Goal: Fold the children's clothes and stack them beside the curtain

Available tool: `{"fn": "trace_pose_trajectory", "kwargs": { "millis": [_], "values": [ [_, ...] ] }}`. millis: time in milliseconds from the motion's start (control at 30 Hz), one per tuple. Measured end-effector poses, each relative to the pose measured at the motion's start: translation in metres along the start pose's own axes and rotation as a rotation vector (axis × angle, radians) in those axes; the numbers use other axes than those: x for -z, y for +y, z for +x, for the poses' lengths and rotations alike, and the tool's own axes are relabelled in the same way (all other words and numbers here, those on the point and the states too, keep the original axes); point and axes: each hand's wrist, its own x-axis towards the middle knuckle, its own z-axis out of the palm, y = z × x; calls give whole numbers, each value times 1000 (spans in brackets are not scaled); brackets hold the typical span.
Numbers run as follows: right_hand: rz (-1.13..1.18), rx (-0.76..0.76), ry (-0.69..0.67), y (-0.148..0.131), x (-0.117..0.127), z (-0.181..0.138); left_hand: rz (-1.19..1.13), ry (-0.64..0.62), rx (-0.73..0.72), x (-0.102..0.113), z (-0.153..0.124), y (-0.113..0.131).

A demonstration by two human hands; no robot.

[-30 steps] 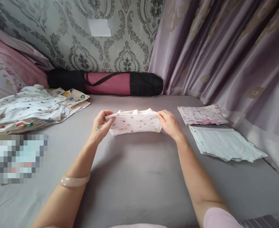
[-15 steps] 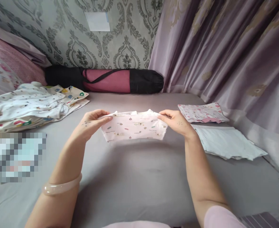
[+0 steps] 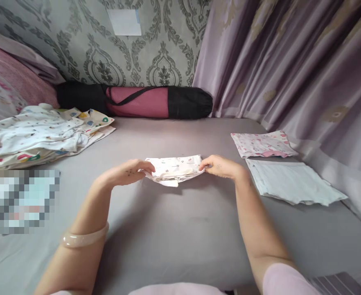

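Between my two hands is a small folded garment [image 3: 177,167], white with a tiny scattered print. My left hand [image 3: 130,171] pinches its left end, fingers closed over the edge. At the right end, my right hand [image 3: 220,166] grips the other corner between thumb and fingers. The cloth's near edge sags a little, with a pale flap hanging at the middle. It is low over the grey sheet [image 3: 174,229]; whether it touches the sheet I cannot tell. What kind of garment it is does not show clearly.
To the right lie a pink-patterned folded cloth [image 3: 263,144] and pale folded clothes [image 3: 294,182]. A heap of printed clothes [image 3: 39,133] is at the left, above a blurred-out object [image 3: 30,200]. A black and maroon long bag [image 3: 140,101] lies along the wall, beside purple curtains [image 3: 275,61].
Both hands have lowered the garment and tipped it. Its printed face, which hung toward me, now lies away from me, and the gripped edge is nearer.
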Motion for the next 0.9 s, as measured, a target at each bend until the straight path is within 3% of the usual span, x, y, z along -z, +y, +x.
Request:
{"fn": "trace_pose_trajectory", "kwargs": {
  "millis": [233, 400, 533, 700, 900],
  "values": [
    [-31, -23, -99, -7, 4, -7, 9, 28, 47, -2, -4, 10],
    [-93, 36, 101, -19, -2, -1, 124, 256, 102, -13, 10, 21],
    [-152, 158, 316, -39, -37, 19, 320, 427, 60, -51, 38, 20],
    [-251, 244, 272, -51, -92, 39, 520, 461, 49, -102, 58, 11],
    [-266, 216, 283, -44, -113, 40, 611, 420, 163, -117, 54, 6]
  ]
}}
